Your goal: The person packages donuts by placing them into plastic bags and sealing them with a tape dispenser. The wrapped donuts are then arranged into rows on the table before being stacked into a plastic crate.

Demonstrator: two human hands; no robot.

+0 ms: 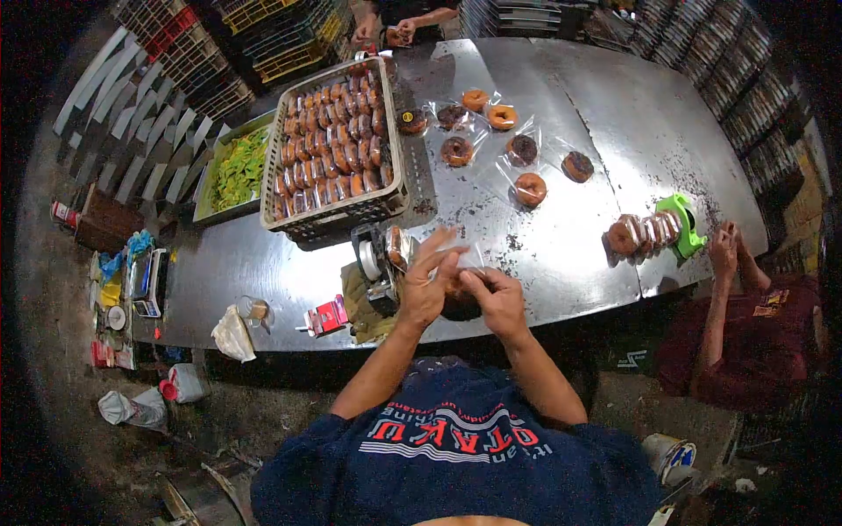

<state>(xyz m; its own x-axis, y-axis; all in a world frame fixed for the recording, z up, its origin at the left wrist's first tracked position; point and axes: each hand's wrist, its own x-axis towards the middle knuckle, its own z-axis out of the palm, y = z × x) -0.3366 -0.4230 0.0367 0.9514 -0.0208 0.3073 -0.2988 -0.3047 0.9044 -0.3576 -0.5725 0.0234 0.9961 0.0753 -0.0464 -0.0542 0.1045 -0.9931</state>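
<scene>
At the near edge of the metal table, my left hand (424, 285) and my right hand (498, 302) come together around a clear plastic bag (472, 256) with a dark-topped doughnut (459, 303) in it. My right thumb and fingers pinch the bag. The left hand's fingers are bent over its upper part and slightly blurred, with the thumb near the right hand. A tape dispenser (373, 259) stands just left of my left hand, and a wrapped doughnut (397, 245) is beside it. Several bagged doughnuts (522, 151) lie spread out ahead.
A crate (399, 195) of wrapped doughnuts stands ahead left, next to a tray of green leaves (239, 171). A pink box (327, 316) and a glass (257, 311) are at left. Co-workers' hands show at right, near a green tape dispenser (682, 225), and at the far side.
</scene>
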